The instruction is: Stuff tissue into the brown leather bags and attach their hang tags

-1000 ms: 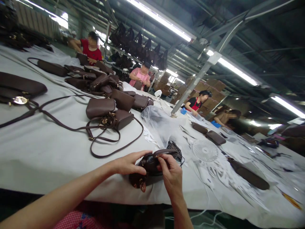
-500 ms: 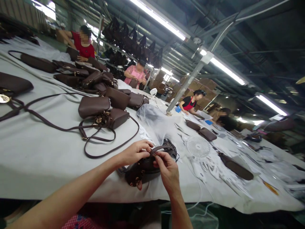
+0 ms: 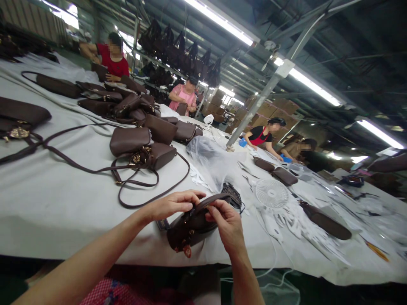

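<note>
A small dark brown handbag lies at the near edge of a long white-covered table. My left hand is closed on the bag's upper edge. My right hand pinches the bag's brown strap where it meets the bag. A gold fitting hangs at the bag's lower end. A dark bundle of straps or netting lies just behind the bag.
Several finished brown handbags with long straps lie at mid-table, more at far left. A clear plastic bag and a small white fan sit right of centre. Several other people work along the far side.
The bag has tilted and shifted slightly in my hands, and the strap now stands a little higher above it. Both hands keep their grip. The camera view swayed.
</note>
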`<act>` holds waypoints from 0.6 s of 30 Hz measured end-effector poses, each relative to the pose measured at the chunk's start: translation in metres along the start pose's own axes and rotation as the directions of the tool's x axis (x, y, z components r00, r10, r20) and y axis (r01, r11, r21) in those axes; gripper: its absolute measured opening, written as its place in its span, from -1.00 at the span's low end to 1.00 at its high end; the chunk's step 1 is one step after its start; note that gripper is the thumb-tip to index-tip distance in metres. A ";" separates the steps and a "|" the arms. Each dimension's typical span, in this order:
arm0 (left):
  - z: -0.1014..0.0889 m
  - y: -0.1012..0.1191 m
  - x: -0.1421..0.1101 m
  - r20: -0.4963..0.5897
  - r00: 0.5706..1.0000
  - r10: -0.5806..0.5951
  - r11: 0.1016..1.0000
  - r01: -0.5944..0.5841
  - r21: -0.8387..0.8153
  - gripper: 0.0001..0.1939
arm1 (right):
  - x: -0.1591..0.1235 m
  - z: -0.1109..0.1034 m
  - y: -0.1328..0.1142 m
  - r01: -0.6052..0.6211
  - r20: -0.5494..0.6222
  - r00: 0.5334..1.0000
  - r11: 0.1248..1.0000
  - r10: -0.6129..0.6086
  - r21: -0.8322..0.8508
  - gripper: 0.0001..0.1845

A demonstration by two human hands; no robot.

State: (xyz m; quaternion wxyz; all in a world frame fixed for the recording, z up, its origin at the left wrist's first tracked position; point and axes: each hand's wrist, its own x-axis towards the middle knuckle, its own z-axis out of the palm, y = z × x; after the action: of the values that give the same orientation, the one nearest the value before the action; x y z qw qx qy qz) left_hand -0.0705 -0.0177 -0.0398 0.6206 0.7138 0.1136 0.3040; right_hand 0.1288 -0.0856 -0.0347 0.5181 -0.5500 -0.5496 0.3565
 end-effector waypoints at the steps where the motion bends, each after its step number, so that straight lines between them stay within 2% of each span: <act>1: -0.001 -0.001 -0.002 0.011 1.000 -0.009 0.998 0.010 -0.058 -0.77 | 0.000 -0.001 0.000 0.001 0.006 1.000 1.000 -0.001 0.009 -0.72; 5: -0.003 -0.002 -0.002 -0.011 0.999 -0.037 0.985 0.035 -0.167 -0.74 | 0.000 -0.002 -0.001 0.010 0.004 1.000 1.000 -0.010 0.004 -0.72; 9: 0.010 -0.004 0.011 -0.054 0.989 -0.138 0.975 0.126 -0.182 -0.78 | 0.000 -0.001 0.000 0.003 0.011 1.000 1.000 -0.003 -0.005 -0.73; 12: 0.027 -0.007 0.024 -0.222 0.949 -0.226 0.972 0.205 -0.115 -0.76 | -0.001 0.001 -0.001 0.017 0.004 1.000 1.000 -0.017 -0.001 -0.74; 14: 0.034 -0.007 0.028 -0.339 0.920 -0.199 0.980 0.196 -0.043 -0.77 | -0.002 0.002 -0.003 0.040 -0.022 0.999 0.999 -0.040 -0.002 -0.74; 16: 0.037 -0.007 0.023 -0.323 0.935 -0.149 0.989 0.138 -0.056 -0.76 | -0.004 0.002 -0.004 0.050 -0.037 0.998 0.999 -0.049 0.007 -0.75; 18: 0.036 -0.009 0.011 -0.213 0.970 -0.114 0.985 0.082 -0.152 -0.69 | -0.005 0.001 -0.006 0.018 -0.032 0.999 0.999 -0.017 0.045 -0.74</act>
State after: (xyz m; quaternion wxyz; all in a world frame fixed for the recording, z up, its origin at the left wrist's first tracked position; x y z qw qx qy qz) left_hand -0.0390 -0.0394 -0.0470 0.6678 0.6230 0.1949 0.3576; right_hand 0.1261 -0.0914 -0.0305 0.5421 -0.5386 -0.5380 0.3558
